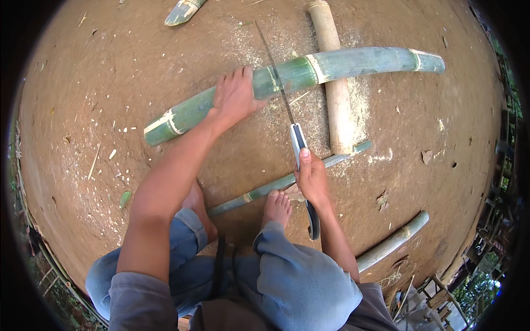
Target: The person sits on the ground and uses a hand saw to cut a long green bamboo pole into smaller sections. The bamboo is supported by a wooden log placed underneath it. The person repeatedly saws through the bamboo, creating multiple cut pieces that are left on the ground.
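Note:
A thick green bamboo pole (193, 113) lies slantwise across the ground ahead of me. My left hand (234, 95) presses on top of it, fingers over its far side, holding it. In my right hand (312, 176) is the grip of a hand saw (296, 135), thumb along the top of its pale and black handle. The saw's thin dark blade crosses the bamboo just right of my left hand, its tip reaching past the far side. Whether the teeth have sunk into the bamboo I cannot tell.
A dry tan bamboo log (338, 110) runs under the pole's right part. A thin green bamboo stick (254, 194) lies by my bare feet. Other bamboo pieces rest at the far left (183, 12) and near right (395, 240). Pale sawdust (360, 102) covers the brown dirt around the log.

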Tool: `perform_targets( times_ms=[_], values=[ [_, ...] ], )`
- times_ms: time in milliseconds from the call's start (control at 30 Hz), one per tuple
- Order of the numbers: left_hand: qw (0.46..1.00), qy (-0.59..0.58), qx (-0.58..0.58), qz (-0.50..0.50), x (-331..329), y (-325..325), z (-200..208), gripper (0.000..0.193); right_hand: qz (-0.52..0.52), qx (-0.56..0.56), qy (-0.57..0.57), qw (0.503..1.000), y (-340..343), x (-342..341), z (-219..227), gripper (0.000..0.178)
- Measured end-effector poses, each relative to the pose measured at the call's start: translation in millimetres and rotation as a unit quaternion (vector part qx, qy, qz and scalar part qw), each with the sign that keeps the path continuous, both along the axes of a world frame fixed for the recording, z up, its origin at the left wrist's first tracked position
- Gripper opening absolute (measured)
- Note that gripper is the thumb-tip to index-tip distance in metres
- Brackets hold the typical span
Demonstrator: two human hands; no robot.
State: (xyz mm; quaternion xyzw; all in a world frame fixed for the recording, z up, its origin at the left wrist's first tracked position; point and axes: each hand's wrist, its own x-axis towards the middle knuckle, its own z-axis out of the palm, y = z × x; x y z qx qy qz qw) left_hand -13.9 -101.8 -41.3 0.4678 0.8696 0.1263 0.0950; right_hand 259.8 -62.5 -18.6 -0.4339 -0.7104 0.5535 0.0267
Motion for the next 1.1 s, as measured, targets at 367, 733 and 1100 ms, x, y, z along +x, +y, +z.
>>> perform_targets(
  times_ms=[367, 733, 1100],
  values=[
    [0.989, -0.090, -0.114, -0.009, -7.7, 0.7, 19.3, 0.076, 0.026, 0.023, -0.028, 0.999, -23.5, 37.2, 20.5, 0.053],
    [0.977, -0.169, -0.130, -0.027, -40.0, 12.3, 20.3, 0.069, 0.060, 0.047, -0.010, 0.997, -9.2, 29.0, 8.2, 0.052],
    [0.958, -0.235, -0.158, -0.043, -48.7, 17.4, 9.1, 0.071, 0.067, 0.037, -0.025, 0.997, -0.7, 11.0, -11.6, 0.059]
  ],
)
